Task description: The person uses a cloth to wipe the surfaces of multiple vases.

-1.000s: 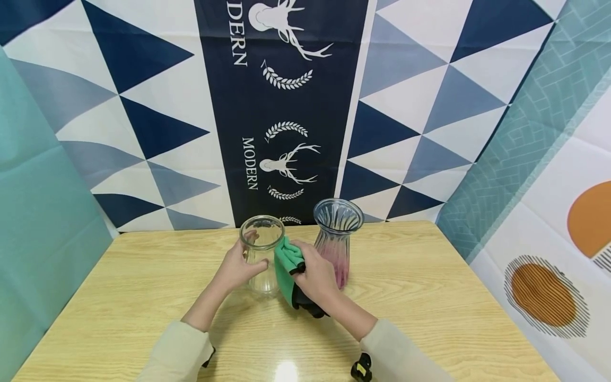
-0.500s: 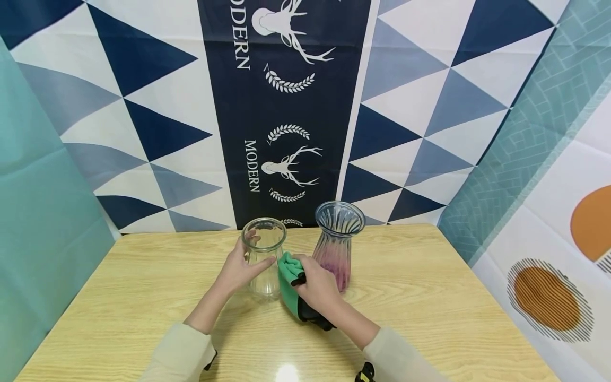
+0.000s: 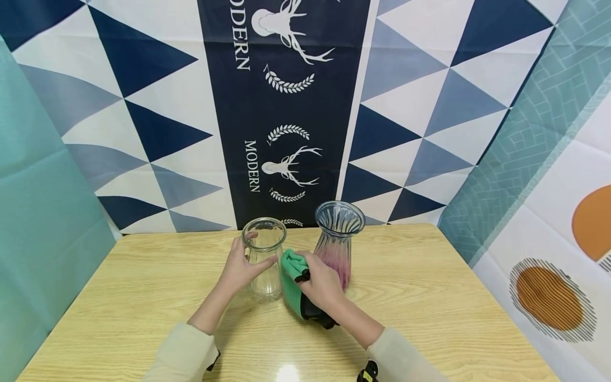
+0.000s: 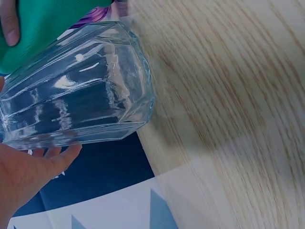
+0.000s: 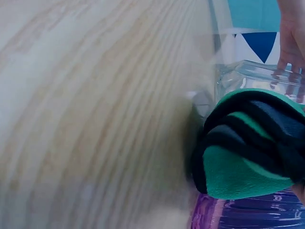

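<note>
The left hand [image 3: 237,272] grips the clear jar [image 3: 265,252] at lower centre while the right hand [image 3: 322,282], clutching the green cloth [image 3: 291,291], sits lower beside it than a second ago, suggesting downward wiping.

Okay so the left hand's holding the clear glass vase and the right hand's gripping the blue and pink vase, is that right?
Not quite: the right hand holds a green cloth, not the blue and pink vase, as the head view shows. The left hand does hold the clear glass vase.
</note>
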Motion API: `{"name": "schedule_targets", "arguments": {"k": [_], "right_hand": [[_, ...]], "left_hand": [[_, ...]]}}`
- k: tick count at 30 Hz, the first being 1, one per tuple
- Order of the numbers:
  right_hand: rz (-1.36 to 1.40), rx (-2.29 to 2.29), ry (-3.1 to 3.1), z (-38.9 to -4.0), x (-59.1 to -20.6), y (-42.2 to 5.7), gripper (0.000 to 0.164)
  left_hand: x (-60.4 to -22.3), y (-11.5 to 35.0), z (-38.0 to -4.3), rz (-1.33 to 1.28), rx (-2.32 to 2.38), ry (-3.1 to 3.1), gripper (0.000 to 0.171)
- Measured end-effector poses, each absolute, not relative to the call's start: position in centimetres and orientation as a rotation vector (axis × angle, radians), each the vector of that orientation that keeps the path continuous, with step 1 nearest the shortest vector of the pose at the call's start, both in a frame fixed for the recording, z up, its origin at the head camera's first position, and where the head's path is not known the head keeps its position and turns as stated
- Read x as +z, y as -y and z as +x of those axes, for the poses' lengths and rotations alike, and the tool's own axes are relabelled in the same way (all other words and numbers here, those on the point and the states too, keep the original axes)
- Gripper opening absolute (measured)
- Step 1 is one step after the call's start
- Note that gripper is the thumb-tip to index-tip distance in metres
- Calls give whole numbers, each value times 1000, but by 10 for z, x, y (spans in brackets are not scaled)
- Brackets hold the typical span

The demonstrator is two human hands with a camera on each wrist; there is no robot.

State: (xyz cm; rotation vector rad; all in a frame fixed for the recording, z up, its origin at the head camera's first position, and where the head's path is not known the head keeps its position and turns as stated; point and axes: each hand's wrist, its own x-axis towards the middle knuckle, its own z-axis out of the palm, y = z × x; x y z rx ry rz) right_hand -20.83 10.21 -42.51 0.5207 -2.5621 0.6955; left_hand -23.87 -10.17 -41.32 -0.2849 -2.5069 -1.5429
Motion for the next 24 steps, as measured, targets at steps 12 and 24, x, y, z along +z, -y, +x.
{"name": "schedule_targets", "arguments": {"k": [12, 24], "right_hand": [[551, 772, 2445, -214, -414, -99, 58], [566, 707, 2493, -212, -416, -97, 53]], "left_hand": [[-412, 104, -239, -344, -1542, 2484, 75], [-412, 104, -239, -367, -1546, 2475, 71]]}}
